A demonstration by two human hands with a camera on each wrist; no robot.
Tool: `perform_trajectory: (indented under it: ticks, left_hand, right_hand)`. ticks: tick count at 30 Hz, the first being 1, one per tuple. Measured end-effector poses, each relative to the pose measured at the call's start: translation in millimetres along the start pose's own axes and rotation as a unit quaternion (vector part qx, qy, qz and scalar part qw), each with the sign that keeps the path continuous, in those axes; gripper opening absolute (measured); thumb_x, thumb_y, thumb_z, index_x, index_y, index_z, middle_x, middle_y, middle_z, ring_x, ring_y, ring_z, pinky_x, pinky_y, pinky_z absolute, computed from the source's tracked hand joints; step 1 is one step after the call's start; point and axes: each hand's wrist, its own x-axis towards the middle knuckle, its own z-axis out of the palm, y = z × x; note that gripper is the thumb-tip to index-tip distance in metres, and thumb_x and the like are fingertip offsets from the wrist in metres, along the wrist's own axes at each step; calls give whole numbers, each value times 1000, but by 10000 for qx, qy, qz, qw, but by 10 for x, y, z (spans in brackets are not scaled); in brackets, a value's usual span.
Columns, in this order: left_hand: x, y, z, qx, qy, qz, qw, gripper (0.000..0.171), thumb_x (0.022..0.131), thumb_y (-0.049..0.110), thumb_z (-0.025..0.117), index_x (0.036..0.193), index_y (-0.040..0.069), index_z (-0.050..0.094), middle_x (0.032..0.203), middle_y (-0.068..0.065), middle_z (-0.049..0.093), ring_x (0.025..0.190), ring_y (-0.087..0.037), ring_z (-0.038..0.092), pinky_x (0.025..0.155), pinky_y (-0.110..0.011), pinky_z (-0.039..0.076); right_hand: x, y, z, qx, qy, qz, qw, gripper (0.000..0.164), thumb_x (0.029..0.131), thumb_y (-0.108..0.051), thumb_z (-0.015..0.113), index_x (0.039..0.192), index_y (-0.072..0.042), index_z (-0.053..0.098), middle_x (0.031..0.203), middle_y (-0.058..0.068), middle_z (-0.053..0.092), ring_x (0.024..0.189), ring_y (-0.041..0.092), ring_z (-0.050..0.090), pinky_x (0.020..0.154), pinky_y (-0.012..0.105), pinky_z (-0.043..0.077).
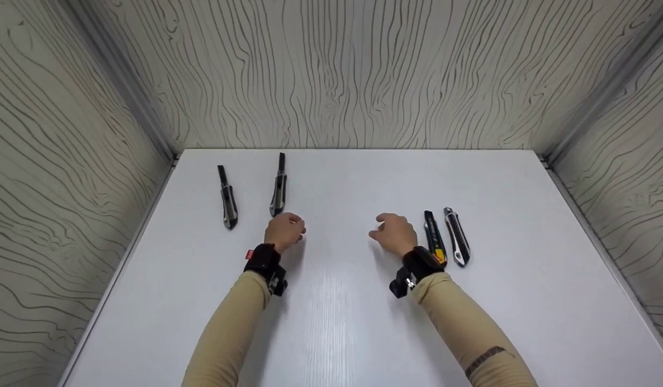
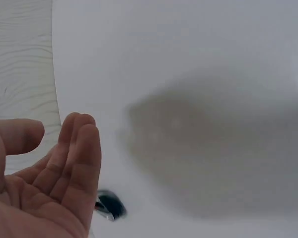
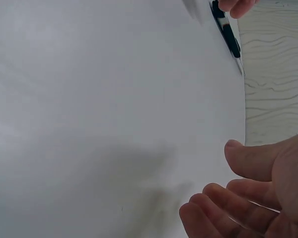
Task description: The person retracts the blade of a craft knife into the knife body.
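My left hand [image 1: 284,231] hangs over the white table with its fingers loosely bent and nothing in them. Just beyond it lies a utility knife [image 1: 279,191] with its dark blade extended; its butt end [image 2: 110,205] shows past the fingers in the left wrist view. Another such utility knife [image 1: 228,199] lies farther left, blade also out. My right hand [image 1: 394,235], likewise holding nothing, has thumb and fingers apart. Close to its right is a black and yellow utility knife [image 1: 434,236], partly covered by the wrist. Beside that lies a dark and silver utility knife [image 1: 458,236].
The white table [image 1: 331,322] is bounded by a wood-patterned wall [image 1: 331,75] at the back and similar panels at left and right. Each wrist carries a black strapped camera, the left one [image 1: 265,263] and the right one [image 1: 417,266]. Both sleeves are tan.
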Motion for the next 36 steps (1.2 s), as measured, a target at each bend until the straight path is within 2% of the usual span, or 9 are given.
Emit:
perform_trajectory:
  ticks: [4, 8, 11, 15, 19, 22, 26, 30, 36]
  left_hand:
    - [139, -85, -134, 561, 316, 89, 9979, 27, 96, 24, 52, 103, 3, 68, 93, -12, 73, 70, -16, 63, 57, -24, 44]
    - [304, -157, -232, 1119, 699, 124, 9912, 29, 94, 27, 56, 99, 2, 71, 91, -13, 73, 70, -19, 61, 58, -28, 44]
    - [420, -192, -277, 1536, 811, -22, 9848, 31, 91, 29, 59, 97, 2, 72, 91, -14, 73, 72, -22, 62, 59, -30, 47]
    - [535, -187, -316, 1857, 780, -235, 9792, 32, 88, 32, 61, 80, 2, 68, 77, -11, 68, 65, -21, 55, 54, -31, 43]
    - [573, -135, -328, 1841, 809, -461, 9785, 32, 87, 34, 62, 74, 6, 60, 70, -7, 58, 62, -19, 50, 51, -30, 39]
    - [569, -122, -312, 1724, 832, -583, 9798, 31, 87, 34, 63, 78, 4, 61, 72, -7, 58, 62, -19, 50, 51, -30, 40]
    - [638, -228, -226, 1586, 978, -610, 9806, 33, 86, 34, 64, 84, 2, 64, 79, -11, 64, 66, -22, 55, 54, -32, 43]
    - [748, -319, -138, 1827, 1335, -650, 9719, 38, 87, 39, 63, 93, 1, 66, 95, -17, 65, 81, -30, 63, 65, -40, 52]
    - [797, -221, -54, 2018, 1552, -738, 9642, 39, 90, 36, 62, 100, -1, 66, 104, -20, 62, 96, -37, 62, 78, -47, 54]
  right_hand:
    - [41, -141, 80, -73, -163, -37, 9998, 45, 85, -24, 71, 124, -3, 64, 107, 14, 73, 98, 32, 69, 84, 47, 55]
    - [77, -265, 119, -207, -315, -116, 9992, 45, 84, -24, 72, 123, -5, 65, 107, 12, 73, 98, 30, 69, 82, 46, 56]
    - [94, -343, 132, -257, -444, -148, 9986, 44, 84, -24, 72, 123, -6, 65, 108, 12, 72, 99, 30, 68, 82, 46, 55]
    - [105, -421, 151, -326, -564, -226, 9976, 43, 84, -24, 73, 122, -7, 66, 109, 12, 71, 99, 30, 67, 82, 46, 55]
    - [102, -480, 187, -412, -668, -305, 9965, 41, 83, -23, 74, 120, -8, 67, 107, 10, 71, 97, 28, 66, 81, 44, 55]
    - [92, -522, 232, -440, -771, -366, 9954, 41, 82, -23, 75, 119, -8, 67, 104, 9, 71, 95, 27, 66, 79, 43, 55]
    - [76, -567, 307, -427, -864, -462, 9943, 41, 80, -23, 76, 117, -8, 68, 101, 8, 71, 91, 26, 66, 76, 42, 55]
    - [74, -614, 341, -383, -916, -530, 9937, 40, 80, -23, 76, 116, -7, 69, 101, 9, 72, 91, 26, 67, 77, 43, 55]
    - [63, -568, 306, -306, -869, -492, 9945, 40, 80, -23, 75, 117, -7, 69, 101, 9, 72, 91, 27, 68, 76, 43, 55]
